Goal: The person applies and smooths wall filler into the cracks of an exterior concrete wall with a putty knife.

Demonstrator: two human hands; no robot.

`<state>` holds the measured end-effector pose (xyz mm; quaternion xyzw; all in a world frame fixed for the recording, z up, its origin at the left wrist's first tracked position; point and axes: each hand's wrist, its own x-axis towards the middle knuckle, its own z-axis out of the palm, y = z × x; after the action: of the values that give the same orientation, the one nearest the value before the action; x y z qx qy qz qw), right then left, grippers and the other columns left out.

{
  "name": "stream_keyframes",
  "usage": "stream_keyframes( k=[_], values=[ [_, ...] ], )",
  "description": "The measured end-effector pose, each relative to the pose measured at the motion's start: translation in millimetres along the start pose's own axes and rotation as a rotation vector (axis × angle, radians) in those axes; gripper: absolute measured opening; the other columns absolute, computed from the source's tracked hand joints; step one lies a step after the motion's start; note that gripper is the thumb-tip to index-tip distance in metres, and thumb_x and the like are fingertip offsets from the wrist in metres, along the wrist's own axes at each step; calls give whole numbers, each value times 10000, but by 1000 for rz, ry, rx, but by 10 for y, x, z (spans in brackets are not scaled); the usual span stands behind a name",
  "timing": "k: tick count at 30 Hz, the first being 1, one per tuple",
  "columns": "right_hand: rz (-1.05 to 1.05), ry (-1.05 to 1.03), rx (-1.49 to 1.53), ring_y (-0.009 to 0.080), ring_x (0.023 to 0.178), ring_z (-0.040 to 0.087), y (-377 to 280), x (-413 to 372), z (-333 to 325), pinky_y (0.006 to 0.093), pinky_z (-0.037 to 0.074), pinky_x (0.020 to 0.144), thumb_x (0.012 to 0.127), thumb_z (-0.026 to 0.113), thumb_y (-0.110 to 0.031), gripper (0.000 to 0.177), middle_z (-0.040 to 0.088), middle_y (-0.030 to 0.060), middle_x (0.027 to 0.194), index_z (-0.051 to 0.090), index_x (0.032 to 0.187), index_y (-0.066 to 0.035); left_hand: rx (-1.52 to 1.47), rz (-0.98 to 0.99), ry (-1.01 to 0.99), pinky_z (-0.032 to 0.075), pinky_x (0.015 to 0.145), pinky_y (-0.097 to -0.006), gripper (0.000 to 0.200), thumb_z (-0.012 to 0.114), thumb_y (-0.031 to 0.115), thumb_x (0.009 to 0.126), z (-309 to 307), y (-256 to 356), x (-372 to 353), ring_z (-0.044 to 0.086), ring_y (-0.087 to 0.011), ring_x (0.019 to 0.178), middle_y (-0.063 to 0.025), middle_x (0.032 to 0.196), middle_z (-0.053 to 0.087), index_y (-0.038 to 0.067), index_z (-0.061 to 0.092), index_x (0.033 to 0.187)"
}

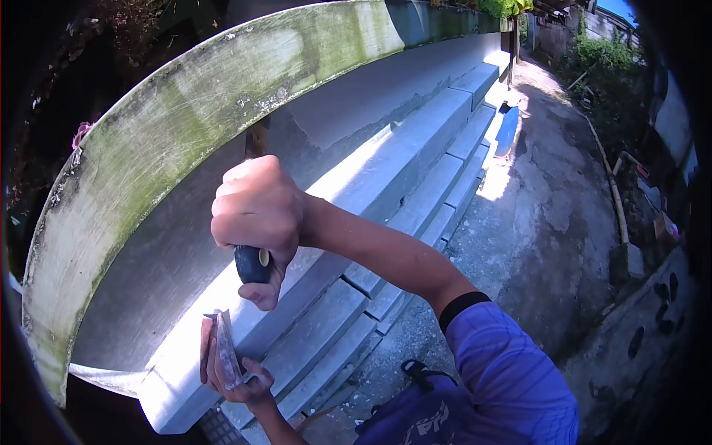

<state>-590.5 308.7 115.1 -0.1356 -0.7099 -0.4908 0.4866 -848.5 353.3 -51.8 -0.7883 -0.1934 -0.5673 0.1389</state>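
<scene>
My right hand (259, 208) is raised above the pale top ledge (371, 174), its fingers wrapped round a black tool handle (253, 264). The rest of that tool is hidden or hard to make out. Lower down, beside the ledge's near end, my left hand (241, 382) grips a thin flat piece (228, 348) with a grey, worn face, held on edge. Next to it, against the fingers, is a reddish-brown strip (205, 348). The two hands are apart.
Stacked pale blocks (319, 326) step down from the ledge to a concrete path (534, 200). A mossy curved slab (170, 111) arches overhead at the left. A blue object (506, 131) stands further along. At the right are a pole (610, 178) and a low wall (638, 334).
</scene>
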Motion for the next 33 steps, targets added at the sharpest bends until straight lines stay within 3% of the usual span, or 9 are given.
stream_keyframes(
  k=[3,7,11,15,20,22,26,30,33],
  values=[
    [90,-72,-110,190,446,455,134,-56,-35,320,324,402,762,611,-535,475,387,7,576,472,625,-103,0,28,-23,418,1047,-437,424,538,177,903,-63,2,13,640,-360,1154,-198,1245,668,-48,620,1253],
    [31,-63,-81,218,440,448,-84,105,-106,343,320,400,756,618,-599,519,406,12,582,472,621,-119,-8,39,-20,424,1041,-446,427,532,155,910,-39,-32,-39,635,-377,1157,-207,1253,659,-50,607,1277],
    [245,84,-147,213,386,452,434,-112,-401,305,351,382,759,647,-491,454,395,17,502,480,576,-112,62,12,18,409,1028,-448,412,561,199,885,0,-125,-168,632,-351,1107,-180,1203,678,-61,629,1197],
    [50,-59,10,220,454,452,-147,41,-265,312,363,428,747,644,-478,447,408,30,577,470,611,-90,77,-19,59,415,1002,-465,385,564,181,879,60,-144,-232,624,-363,1082,-176,1188,676,-50,630,1179],
    [175,57,9,221,459,461,-73,-158,-433,330,375,437,736,648,-499,457,393,19,574,450,614,-106,95,-22,62,429,978,-481,390,564,183,884,52,-119,-250,593,-389,1093,-194,1187,658,-57,617,1188],
    [120,-61,21,215,483,489,-355,-250,-314,332,383,447,738,651,-532,485,408,21,580,467,614,-101,84,-33,89,435,975,-484,388,562,181,889,77,-109,-255,586,-392,1100,-203,1178,655,-59,614,1189],
    [159,-48,12,213,508,515,-215,-547,-374,336,405,463,811,619,-496,482,427,24,596,475,616,-80,119,-27,85,456,951,-488,381,556,181,900,53,-92,-248,593,-400,1076,-220,1157,650,-64,609,1187],
    [111,-118,50,221,514,503,-475,-522,-227,342,408,478,785,652,-534,497,437,31,604,483,624,-95,90,-100,88,479,905,-484,388,553,190,912,55,-80,-290,607,-416,1041,-237,1149,645,-74,605,1192],
    [162,-71,-19,207,538,502,-236,-599,-348,324,424,504,761,721,-463,452,441,20,610,488,635,-96,88,-120,88,486,888,-479,393,558,196,914,49,-72,-298,612,-420,1033,-247,1144,642,-77,607,1192]
  ],
)
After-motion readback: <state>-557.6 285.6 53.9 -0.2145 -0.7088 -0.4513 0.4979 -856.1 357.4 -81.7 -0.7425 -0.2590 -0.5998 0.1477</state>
